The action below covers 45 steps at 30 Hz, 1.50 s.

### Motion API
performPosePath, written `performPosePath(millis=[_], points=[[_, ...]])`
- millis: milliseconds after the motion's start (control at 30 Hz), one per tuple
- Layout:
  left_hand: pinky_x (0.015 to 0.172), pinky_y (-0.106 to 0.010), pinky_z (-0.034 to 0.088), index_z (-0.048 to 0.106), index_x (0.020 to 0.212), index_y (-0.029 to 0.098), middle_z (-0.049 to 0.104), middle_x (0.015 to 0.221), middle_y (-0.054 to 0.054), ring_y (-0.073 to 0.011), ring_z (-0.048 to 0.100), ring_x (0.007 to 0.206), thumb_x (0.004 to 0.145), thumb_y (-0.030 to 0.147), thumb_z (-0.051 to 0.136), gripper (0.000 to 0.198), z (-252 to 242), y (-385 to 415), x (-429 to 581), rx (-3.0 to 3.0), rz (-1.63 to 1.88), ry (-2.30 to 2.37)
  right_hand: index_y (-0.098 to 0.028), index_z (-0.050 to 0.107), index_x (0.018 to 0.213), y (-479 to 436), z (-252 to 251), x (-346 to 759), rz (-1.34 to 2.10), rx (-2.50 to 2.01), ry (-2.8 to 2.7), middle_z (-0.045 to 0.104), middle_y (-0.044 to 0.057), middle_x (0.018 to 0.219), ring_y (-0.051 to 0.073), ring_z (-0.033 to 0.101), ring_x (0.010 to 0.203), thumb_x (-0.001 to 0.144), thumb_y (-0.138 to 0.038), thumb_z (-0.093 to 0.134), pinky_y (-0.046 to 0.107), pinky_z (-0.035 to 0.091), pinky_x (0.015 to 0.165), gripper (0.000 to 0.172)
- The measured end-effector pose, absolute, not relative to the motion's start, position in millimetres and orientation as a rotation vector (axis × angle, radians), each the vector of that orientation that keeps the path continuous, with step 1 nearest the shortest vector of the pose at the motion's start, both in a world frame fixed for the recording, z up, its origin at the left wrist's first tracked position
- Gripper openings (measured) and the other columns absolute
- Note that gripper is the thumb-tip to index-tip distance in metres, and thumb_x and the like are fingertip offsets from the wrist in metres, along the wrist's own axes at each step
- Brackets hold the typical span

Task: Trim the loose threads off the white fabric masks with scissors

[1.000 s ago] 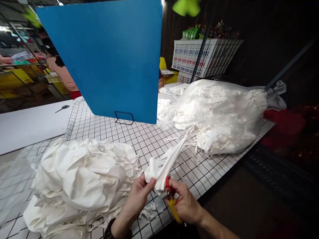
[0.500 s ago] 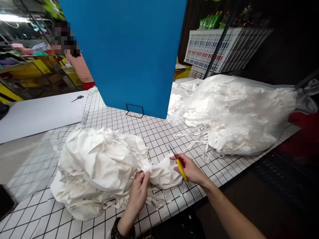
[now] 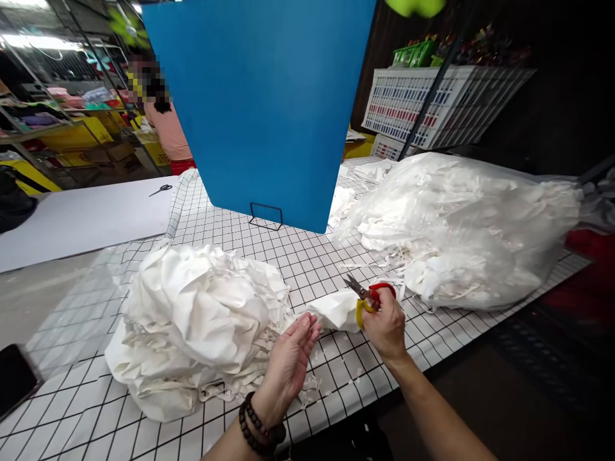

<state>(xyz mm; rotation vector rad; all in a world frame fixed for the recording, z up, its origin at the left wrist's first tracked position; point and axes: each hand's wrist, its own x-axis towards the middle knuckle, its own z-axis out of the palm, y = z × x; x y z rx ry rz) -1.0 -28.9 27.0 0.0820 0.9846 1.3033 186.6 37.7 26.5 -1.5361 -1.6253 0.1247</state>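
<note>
My right hand (image 3: 385, 326) is closed around scissors (image 3: 369, 299) with one red and one yellow handle. Their blades point up and left, slightly apart. A strip of white fabric (image 3: 336, 310) stretches behind the scissors to my left hand (image 3: 291, 358), whose thumb is pressed against its fingers at the strip's end. The exact pinch is partly hidden. A large crumpled heap of white fabric (image 3: 192, 307) lies to the left of my left hand. Small white scraps (image 3: 327, 384) are scattered on the grid-patterned cloth below the hands.
A clear plastic bag (image 3: 471, 224) stuffed with white fabric lies on the right. A blue board (image 3: 269, 115) stands at the back on a wire stand. Dark scissors (image 3: 161, 190) rest on a white sheet, a phone (image 3: 16, 381) at the left edge. A person (image 3: 170, 134) is behind.
My left hand has moved right and up, turning its palm upward. My right hand has moved right with the scissors, which are now turned to show both handles. The fabric strip has shifted upward.
</note>
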Motion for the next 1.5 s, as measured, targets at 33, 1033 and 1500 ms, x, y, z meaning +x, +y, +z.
performPosePath(millis=[33, 1033, 1500], points=[[0.076, -0.025, 0.056, 0.067, 0.097, 0.013, 0.069, 0.104, -0.011, -0.0151, 0.068, 0.083, 0.078, 0.019, 0.075, 0.022, 24.0, -31.8, 4.0, 0.066, 1.267, 0.992, -0.022, 0.051, 0.081, 37.2, 22.6, 191.4, 0.123, -1.522, -1.688, 0.056, 0.003, 0.071, 0.02, 0.052, 0.066, 0.079, -0.021, 0.05, 0.032, 0.041, 0.064, 0.002], [0.065, -0.031, 0.039, 0.059, 0.073, 0.019, 0.06, 0.065, -0.004, -0.0212, 0.058, 0.067, 0.084, 0.022, 0.055, 0.012, 50.6, -25.5, -5.1, 1.891, 0.678, 1.743, -0.022, 0.059, 0.102, -6.1, 30.2, 193.3, 1.171, -1.302, -1.727, 0.064, 0.001, 0.089, 0.014, 0.056, 0.068, 0.072, -0.023, 0.069, 0.024, 0.048, 0.06, 0.031], [0.068, -0.024, 0.05, 0.072, 0.089, 0.009, 0.065, 0.071, -0.004, -0.0106, 0.061, 0.061, 0.078, 0.038, 0.075, 0.032, 46.2, -57.3, 8.9, 0.501, 0.892, 0.807, -0.02, 0.059, 0.086, 1.0, 36.8, 170.2, 1.052, -1.231, -1.59, 0.061, -0.001, 0.074, 0.012, 0.053, 0.061, 0.076, -0.019, 0.06, 0.023, 0.045, 0.055, 0.01]])
